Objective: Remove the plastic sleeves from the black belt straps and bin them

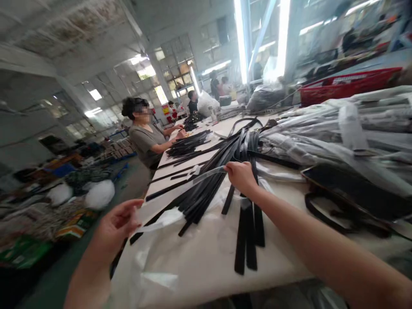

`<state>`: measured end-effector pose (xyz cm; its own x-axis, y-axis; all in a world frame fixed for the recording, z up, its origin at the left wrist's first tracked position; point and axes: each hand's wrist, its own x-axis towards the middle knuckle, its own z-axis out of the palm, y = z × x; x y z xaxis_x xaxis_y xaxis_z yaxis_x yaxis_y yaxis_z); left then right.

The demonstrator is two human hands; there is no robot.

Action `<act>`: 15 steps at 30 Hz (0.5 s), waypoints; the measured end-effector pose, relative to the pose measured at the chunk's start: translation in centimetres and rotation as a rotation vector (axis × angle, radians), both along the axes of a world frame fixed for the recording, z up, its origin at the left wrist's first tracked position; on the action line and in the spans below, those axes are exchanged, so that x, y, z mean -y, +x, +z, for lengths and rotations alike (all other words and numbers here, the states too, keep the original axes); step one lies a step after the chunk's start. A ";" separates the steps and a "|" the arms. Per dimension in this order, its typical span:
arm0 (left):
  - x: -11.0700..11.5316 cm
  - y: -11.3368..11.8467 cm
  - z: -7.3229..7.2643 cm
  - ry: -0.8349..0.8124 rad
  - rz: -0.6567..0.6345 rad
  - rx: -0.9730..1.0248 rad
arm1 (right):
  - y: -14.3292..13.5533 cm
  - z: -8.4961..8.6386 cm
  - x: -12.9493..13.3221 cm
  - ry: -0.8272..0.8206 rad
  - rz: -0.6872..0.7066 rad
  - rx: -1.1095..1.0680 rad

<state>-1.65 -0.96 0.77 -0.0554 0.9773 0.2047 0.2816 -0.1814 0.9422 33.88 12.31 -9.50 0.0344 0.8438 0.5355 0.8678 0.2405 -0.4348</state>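
Observation:
My right hand (242,177) is closed above the pile of black straps (206,184), pinching a narrow clear plastic sleeve (209,172). The see-through strip runs left and down from those fingers toward the table's left edge. There my left hand (119,221) has its thumb and fingers drawn together on thin clear plastic (157,222). Both hands seem to be on one sleeve, though its middle is too faint to follow. Loose strap ends (246,240) lie on the pale table (193,266) between my arms.
Plastic-wrapped straps (322,128) are heaped on the right, with a red basket (350,83) behind. A dark flat case (347,189) sits near my right forearm. Across the left edge, a co-worker (143,133) handles items beside more black straps (186,146). White bags (99,194) lie on the floor.

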 end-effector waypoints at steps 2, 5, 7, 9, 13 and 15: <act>0.8 -1.3 0.1 -0.087 -0.013 -0.127 | -0.3 -0.5 0.1 -0.015 0.037 0.009; 1.8 -2.5 -1.5 -0.150 0.027 -0.171 | -1.2 -1.0 0.6 -0.026 0.137 0.033; 2.6 -2.9 -3.1 -0.151 0.101 -0.124 | -2.1 -1.2 1.2 -0.019 0.241 0.054; 3.8 -3.3 -4.6 -0.136 0.182 -0.042 | -3.2 -1.1 2.0 -0.001 0.363 0.077; 6.8 -3.8 -7.1 -0.071 0.280 0.087 | -6.2 -0.7 4.7 0.049 0.664 0.129; 7.8 -3.4 -8.0 -0.044 0.312 0.107 | -8.1 -0.9 6.3 0.067 0.884 0.150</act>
<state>-5.06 -8.78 -7.22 -0.3725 0.9174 0.1399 0.2164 -0.0607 0.9744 25.80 6.04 -10.38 -0.6873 0.4957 0.5309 0.4001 0.8684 -0.2929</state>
